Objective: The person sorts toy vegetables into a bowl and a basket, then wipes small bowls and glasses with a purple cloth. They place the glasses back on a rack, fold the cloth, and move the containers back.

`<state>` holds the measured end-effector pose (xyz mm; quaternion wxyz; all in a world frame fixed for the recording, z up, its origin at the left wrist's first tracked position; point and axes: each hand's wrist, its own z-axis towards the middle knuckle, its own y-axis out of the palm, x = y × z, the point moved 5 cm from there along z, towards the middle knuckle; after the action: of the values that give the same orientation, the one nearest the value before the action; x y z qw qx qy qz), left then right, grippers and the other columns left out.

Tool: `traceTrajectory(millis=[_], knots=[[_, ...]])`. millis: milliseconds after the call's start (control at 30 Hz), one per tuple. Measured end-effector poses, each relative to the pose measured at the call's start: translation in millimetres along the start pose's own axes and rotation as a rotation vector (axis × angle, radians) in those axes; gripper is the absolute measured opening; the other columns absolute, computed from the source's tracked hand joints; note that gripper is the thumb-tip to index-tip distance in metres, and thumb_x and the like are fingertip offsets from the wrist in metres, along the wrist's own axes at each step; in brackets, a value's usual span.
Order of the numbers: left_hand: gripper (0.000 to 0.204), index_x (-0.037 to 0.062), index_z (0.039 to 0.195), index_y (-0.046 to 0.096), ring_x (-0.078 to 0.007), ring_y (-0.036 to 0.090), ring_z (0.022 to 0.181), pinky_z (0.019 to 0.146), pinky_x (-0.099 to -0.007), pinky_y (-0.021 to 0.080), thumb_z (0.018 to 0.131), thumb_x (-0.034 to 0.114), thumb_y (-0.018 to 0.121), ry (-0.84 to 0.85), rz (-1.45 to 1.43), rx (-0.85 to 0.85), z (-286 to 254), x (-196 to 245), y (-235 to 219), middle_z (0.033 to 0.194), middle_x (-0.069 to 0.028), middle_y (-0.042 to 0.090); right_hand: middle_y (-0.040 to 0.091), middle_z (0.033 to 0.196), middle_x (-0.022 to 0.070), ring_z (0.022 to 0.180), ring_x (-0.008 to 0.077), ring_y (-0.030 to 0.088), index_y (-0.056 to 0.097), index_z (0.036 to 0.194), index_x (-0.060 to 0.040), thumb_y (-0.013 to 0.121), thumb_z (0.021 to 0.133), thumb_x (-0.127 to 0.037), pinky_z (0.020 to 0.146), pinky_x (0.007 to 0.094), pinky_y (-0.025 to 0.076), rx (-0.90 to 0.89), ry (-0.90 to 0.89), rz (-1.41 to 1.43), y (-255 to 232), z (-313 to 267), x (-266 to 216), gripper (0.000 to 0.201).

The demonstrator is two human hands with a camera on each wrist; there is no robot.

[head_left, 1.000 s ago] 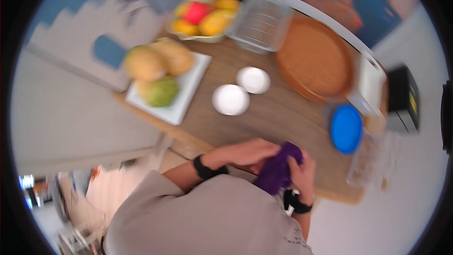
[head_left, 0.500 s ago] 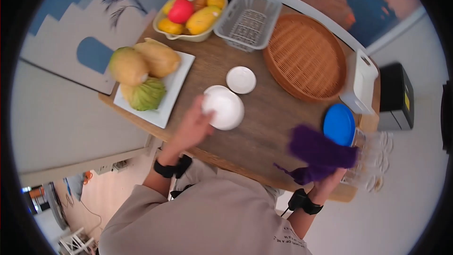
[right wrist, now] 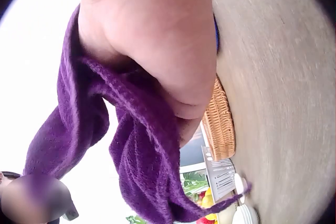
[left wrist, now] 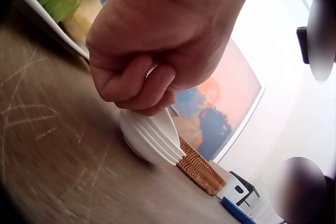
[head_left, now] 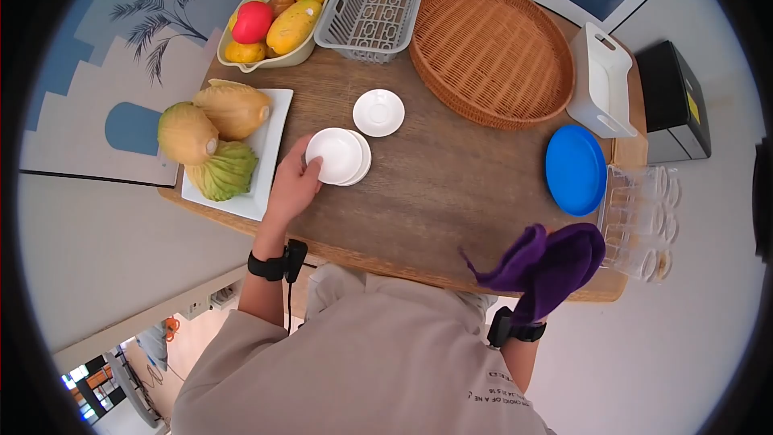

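In the head view my left hand point(head_left: 293, 186) pinches the near left rim of a small white dish point(head_left: 334, 155), which overlaps other white dishes beneath it. The left wrist view shows several stacked rims point(left wrist: 152, 137) under my curled fingers. A separate white saucer point(head_left: 378, 113) lies just beyond the stack. My right hand point(right wrist: 157, 40) grips a purple cloth point(right wrist: 144, 155), its fingers largely hidden by the folds. From the head view the cloth point(head_left: 555, 262) hangs over the table's front right edge and covers most of that hand.
A white plate point(head_left: 274, 125) with large produce is at the left. Behind stand a fruit bowl point(head_left: 278, 62), a grey basket point(head_left: 378, 12) and a round wicker tray point(head_left: 495, 52). On the right are a white bin point(head_left: 602, 80), a blue plate point(head_left: 575, 169) and clear glasses point(head_left: 636, 221).
My hands have moved apart: the left has left the cloth and taken hold of the dish, and the right has carried the cloth rightward. The head view has shifted.
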<state>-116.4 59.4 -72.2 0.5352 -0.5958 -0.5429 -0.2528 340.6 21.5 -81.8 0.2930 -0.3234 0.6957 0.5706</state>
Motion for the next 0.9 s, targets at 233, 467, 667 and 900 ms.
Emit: traceTrajectory(millis=[233, 467, 667, 900], knots=[[0.044, -0.0005, 0.133, 0.058, -0.0258, 0.062, 0.058, 0.059, -0.0391, 0.049, 0.099, 0.028, 0.06, 0.077, 0.275, 0.056, 2.5, -1.3, 3.2, 0.073, -0.0167, 0.066, 0.044, 0.152, 0.0108, 0.138, 0.0272, 0.044, 0.035, 0.152, -0.009, 0.051, 0.106, -0.036, 0.118, 0.0438, 0.034, -0.049, -0.321, -0.538, -26.7, -12.4, 12.6, 0.056], [0.056, -0.0044, 0.128, 0.06, -0.035, 0.07, 0.074, 0.067, -0.04, 0.052, 0.098, 0.043, 0.059, -0.001, 0.521, 0.079, 12.3, 48.7, -3.6, 0.081, -0.0235, 0.07, 0.041, 0.156, 0.0107, 0.141, 0.0277, 0.042, 0.034, 0.153, -0.0096, 0.069, 0.095, -0.028, 0.119, 0.0437, 0.033, -0.104, -0.094, -0.134, -21.3, -21.5, 8.9, 0.071], [0.049, -0.0038, 0.127, 0.06, -0.0329, 0.07, 0.07, 0.066, -0.0406, 0.055, 0.096, 0.035, 0.061, 0.035, 0.548, -0.116, 17.8, 46.7, 15.1, 0.091, -0.0252, 0.071, 0.041, 0.157, 0.0115, 0.143, 0.0295, 0.041, 0.033, 0.154, -0.01, 0.061, 0.099, -0.035, 0.12, 0.047, 0.032, -0.037, -0.174, -0.492, -36.4, -29.3, 5.8, 0.066], [0.043, -0.0034, 0.128, 0.06, -0.0265, 0.07, 0.069, 0.066, -0.0371, 0.055, 0.097, 0.027, 0.059, -0.042, 0.259, -0.266, 6.5, 41.9, 32.3, 0.093, -0.0207, 0.071, 0.041, 0.157, 0.0122, 0.142, 0.0343, 0.042, 0.036, 0.154, -0.013, 0.037, 0.107, -0.049, 0.119, 0.0551, 0.033, -0.151, 0.061, 0.508, -43.9, -33.1, 27.3, 0.059]])
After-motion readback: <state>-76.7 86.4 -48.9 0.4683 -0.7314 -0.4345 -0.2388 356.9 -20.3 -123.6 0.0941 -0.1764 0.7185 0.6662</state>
